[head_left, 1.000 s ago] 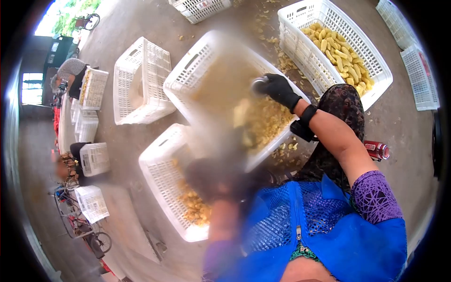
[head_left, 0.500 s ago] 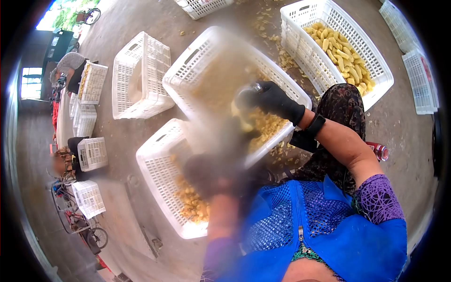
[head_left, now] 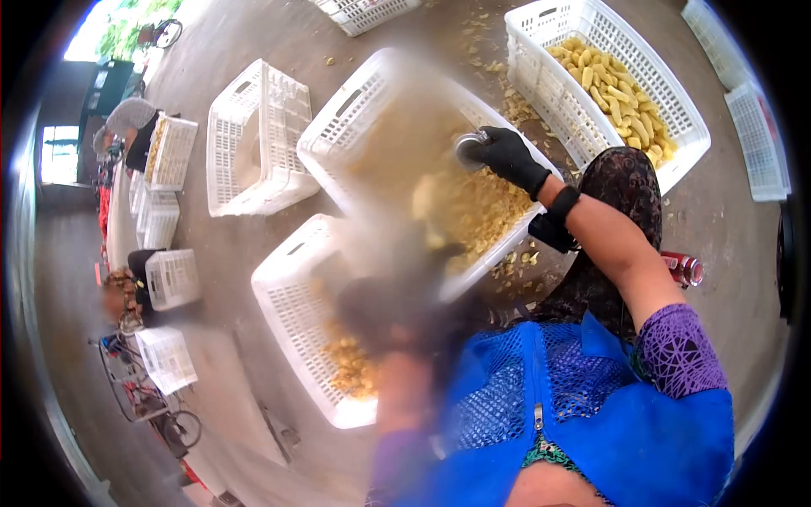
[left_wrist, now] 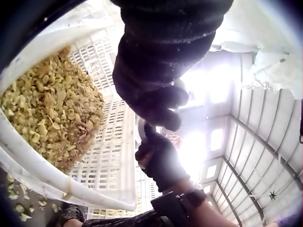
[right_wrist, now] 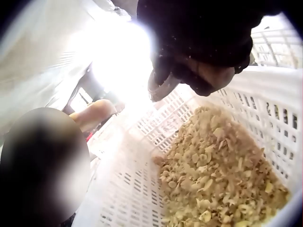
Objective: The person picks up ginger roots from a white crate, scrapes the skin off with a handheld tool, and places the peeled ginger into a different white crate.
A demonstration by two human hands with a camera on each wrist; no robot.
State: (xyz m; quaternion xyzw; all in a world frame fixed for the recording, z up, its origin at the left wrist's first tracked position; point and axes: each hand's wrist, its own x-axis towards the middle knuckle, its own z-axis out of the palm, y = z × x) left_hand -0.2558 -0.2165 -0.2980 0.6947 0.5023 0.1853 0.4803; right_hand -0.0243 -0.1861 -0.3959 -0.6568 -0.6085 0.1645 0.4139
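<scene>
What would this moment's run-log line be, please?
right hand: grips silvery tool | left hand: grips pale piece | crate: heaped peelings

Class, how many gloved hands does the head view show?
2: the right hand, holding a shiny tool over the crate of scraps; the left hand, blurred, left of the blue vest. None seems hidden.

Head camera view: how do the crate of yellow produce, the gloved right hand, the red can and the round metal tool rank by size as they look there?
1. Crate of yellow produce
2. Gloved right hand
3. Red can and round metal tool: too alike to rank
</scene>
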